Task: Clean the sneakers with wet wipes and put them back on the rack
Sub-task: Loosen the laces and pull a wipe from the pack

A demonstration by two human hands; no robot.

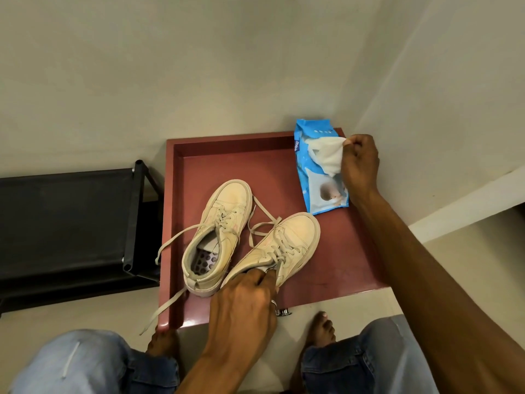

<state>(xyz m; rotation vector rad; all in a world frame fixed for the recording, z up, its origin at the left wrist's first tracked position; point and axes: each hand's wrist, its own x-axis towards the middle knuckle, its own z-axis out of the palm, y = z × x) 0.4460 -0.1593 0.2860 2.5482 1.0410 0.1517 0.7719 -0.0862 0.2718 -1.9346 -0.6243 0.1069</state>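
Two cream sneakers lie on a red tray-like table (pixel 335 265). The left sneaker (pixel 218 234) stands free with its opening toward me. My left hand (pixel 244 305) grips the right sneaker (pixel 287 245) at its heel and collar, fingers curled inside. A blue wet-wipe pack (pixel 318 191) lies at the table's far right corner. My right hand (pixel 359 163) pinches a white wipe (pixel 326 156) that is partly pulled out of the pack.
A black shoe rack (pixel 68 223) stands to the left of the table, its top shelf bare. Walls close in behind and to the right. My knees in jeans and bare feet are at the table's near edge. Loose laces hang over the table's left rim.
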